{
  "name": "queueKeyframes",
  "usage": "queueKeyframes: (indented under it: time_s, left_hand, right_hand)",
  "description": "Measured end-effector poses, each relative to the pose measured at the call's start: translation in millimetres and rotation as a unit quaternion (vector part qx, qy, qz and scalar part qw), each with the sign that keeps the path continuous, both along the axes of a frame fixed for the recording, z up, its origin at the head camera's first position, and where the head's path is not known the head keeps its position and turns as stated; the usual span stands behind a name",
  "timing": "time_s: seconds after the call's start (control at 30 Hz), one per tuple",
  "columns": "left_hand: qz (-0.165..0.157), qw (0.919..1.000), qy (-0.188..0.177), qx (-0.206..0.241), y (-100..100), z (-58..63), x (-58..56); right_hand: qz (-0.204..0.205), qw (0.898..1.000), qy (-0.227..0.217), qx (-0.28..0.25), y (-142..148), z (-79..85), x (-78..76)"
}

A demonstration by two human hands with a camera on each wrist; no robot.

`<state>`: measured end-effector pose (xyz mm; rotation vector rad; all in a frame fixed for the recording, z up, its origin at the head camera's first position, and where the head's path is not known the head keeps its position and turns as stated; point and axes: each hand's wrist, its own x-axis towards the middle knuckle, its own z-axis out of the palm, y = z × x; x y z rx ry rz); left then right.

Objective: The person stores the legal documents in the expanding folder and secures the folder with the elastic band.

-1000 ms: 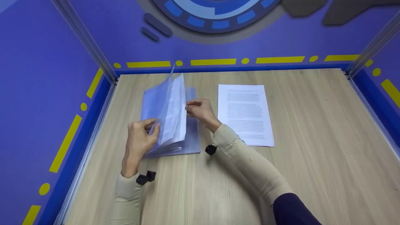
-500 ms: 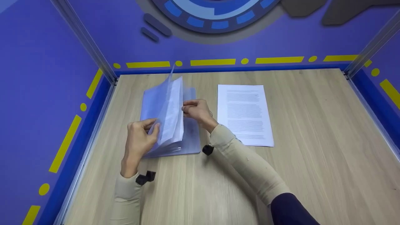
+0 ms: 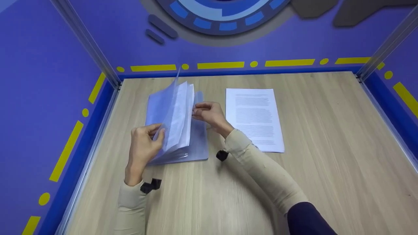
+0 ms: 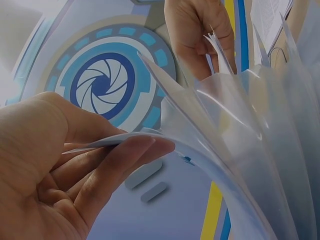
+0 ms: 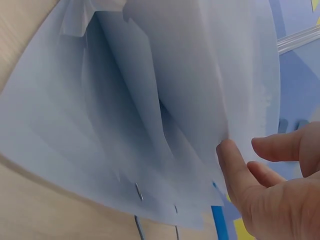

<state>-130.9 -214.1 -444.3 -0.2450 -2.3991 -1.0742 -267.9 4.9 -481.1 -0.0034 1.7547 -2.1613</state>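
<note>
1. A wood-topped table point(image 3: 326, 163) bears a see-through document folder point(image 3: 158, 107), spread on the person's left, its inner leaves raised between two hands. The step in hand appears to be parting the filled leaves to single one out.

2. A stack of printed sheets point(image 3: 254, 120) lies flat on the table to the folder's right, near it but apart. Neither hand touches it; the right sleeve point(image 3: 261, 166) crosses in front of its lower corner.

3. White paper shows among the raised leaves point(image 3: 178, 120), which fan upward and lean over the folder's right half. The next move seems to call for freeing one edge cleanly while the rest are steadied; the slick plastic looks apt to cling.

4. The left hand point(image 3: 143, 143) works low on the leaves' left side, a bowed leaf point(image 4: 220, 172) pinched between thumb and fingers with no gap. How many layers are caught cannot be told.

5. The right hand point(image 3: 210, 114) meets the leaves from the other side, at their free edges, its digits loosely parted and no firm grip showing.

6. One right fingertip point(image 5: 227, 150) touches a page edge in the right wrist view; the digit next to it stands slightly apart.
</note>
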Motion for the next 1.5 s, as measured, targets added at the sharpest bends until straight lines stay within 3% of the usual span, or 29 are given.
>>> queueKeyframes:
  time_s: [0.27,0.43,0.63,0.83,1.27,1.5]
  left_hand:
    - [0.011,0.9999,-0.008,-0.006,-0.9,0.3,-1.0]
    - [0.009,0.9999,-0.005,-0.005,-2.6,-0.5,-0.1]
    - [0.007,0.9999,-0.007,0.006,-5.5,-0.2,-0.8]
    - [0.004,0.9999,-0.013,0.005,-4.6,0.2,-2.5]
    - [0.003,0.9997,-0.024,0.009,-2.1,1.5,-0.4]
    - [0.005,0.9998,-0.018,0.007,-1.6,-0.7,0.1]
  right_hand:
    - [0.011,0.999,0.04,0.032,24.6,5.2,1.2]
    - [0.019,0.991,0.089,0.102,45.1,8.2,1.4]
    - [0.012,0.964,0.141,0.224,78.8,10.1,-1.0]
    - [-0.007,0.941,0.159,0.299,116.6,2.2,-6.6]
    - [-0.041,0.887,0.202,0.413,184.5,-27.0,-11.4]
    - [-0.049,0.871,0.208,0.443,211.3,-35.9,-7.8]
